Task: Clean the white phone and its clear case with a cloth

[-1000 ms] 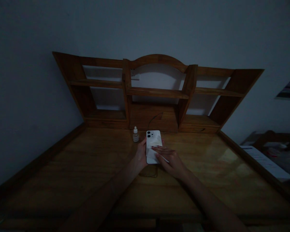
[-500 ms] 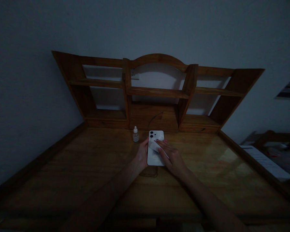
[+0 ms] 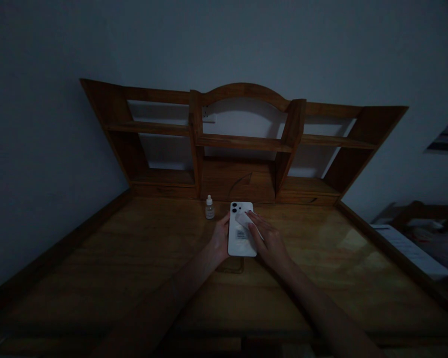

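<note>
A white smartphone (image 3: 233, 246) is held back side up, its camera lenses at the upper left and a small label near its middle. My left hand (image 3: 220, 239) is closed on the phone's left edge. Against the phone's back, my right hand (image 3: 271, 243) presses a folded white wipe (image 3: 243, 220), its fingers closed over it. Beyond my left hand stands a small clear dropper bottle (image 3: 209, 210) with a white top. Partly hidden below the phone lies what looks like a clear phone case (image 3: 233, 271).
The wooden desk (image 3: 134, 263) carries a shelf unit (image 3: 242, 143) along its back, against the wall. A raised wooden edge runs down each side. To the right, beyond that edge, is a white flat surface (image 3: 410, 251) with wrapped items beside it.
My right hand and the wipe have slid slightly right and up across the phone's back, uncovering more of the label. My left hand and the bottle stay in place.
</note>
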A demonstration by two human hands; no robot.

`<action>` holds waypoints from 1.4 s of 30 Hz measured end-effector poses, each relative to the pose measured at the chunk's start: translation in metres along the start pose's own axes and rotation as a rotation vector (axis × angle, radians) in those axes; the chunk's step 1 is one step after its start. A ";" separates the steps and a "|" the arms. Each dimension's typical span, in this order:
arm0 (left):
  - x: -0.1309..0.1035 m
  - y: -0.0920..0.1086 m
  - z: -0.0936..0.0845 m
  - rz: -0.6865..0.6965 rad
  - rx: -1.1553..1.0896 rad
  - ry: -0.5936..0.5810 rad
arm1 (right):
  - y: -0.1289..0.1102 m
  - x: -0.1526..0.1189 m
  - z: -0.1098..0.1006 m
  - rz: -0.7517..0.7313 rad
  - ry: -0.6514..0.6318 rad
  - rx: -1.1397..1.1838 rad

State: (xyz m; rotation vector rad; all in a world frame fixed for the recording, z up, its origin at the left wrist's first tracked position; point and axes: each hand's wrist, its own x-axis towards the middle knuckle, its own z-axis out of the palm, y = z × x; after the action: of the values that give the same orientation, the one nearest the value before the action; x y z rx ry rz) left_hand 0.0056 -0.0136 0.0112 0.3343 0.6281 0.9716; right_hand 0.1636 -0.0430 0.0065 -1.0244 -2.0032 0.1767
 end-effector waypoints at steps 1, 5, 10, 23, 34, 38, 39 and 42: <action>0.000 0.000 0.000 0.002 0.000 -0.007 | 0.000 0.000 0.000 0.008 0.006 -0.005; -0.002 0.000 0.003 -0.010 -0.011 -0.036 | -0.001 0.000 -0.001 0.027 0.026 -0.023; -0.004 0.001 0.004 -0.013 -0.011 -0.037 | -0.002 0.000 -0.002 0.006 -0.017 -0.010; 0.005 0.001 -0.005 0.024 -0.030 -0.186 | -0.012 -0.003 -0.005 -0.149 -0.147 0.118; 0.002 0.001 -0.003 0.029 -0.062 -0.229 | -0.024 -0.002 -0.005 -0.228 -0.291 0.241; 0.009 0.000 -0.009 -0.003 -0.079 -0.232 | -0.021 -0.001 -0.004 -0.279 -0.280 0.162; 0.009 0.001 -0.009 -0.010 -0.086 -0.245 | -0.019 0.000 -0.003 -0.292 -0.270 0.134; 0.007 0.002 -0.008 0.000 -0.090 -0.245 | -0.015 0.000 -0.002 -0.297 -0.247 0.058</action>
State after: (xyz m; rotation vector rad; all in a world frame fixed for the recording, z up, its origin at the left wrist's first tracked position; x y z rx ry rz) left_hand 0.0027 -0.0068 0.0038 0.3665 0.3598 0.9384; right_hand 0.1560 -0.0535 0.0143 -0.6829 -2.3332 0.2071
